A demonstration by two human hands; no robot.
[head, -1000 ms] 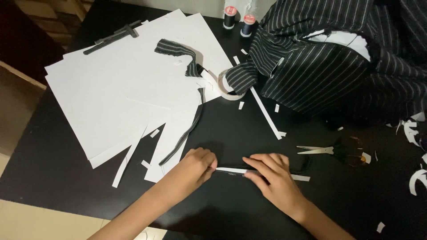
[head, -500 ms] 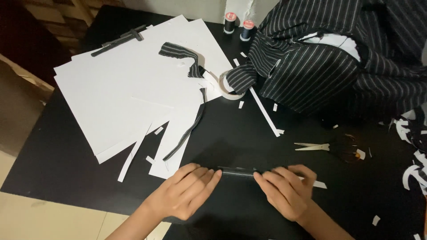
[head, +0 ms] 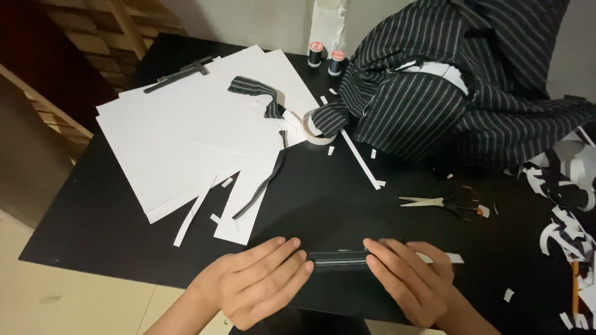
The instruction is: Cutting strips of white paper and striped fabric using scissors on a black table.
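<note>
The table (head: 347, 205) is smooth, matt black. On it, left of the scissors (head: 444, 203) (shiny metal blades, dark plastic handles), lie matt white paper sheets (head: 180, 136). Behind the scissors sits soft woven pinstriped cloth (head: 434, 93); a narrow fabric strip (head: 338, 259) matches it.

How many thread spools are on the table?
2: a red-topped spool and a blue-topped spool, side by side at the far edge beside the striped fabric, which may hide others.
</note>
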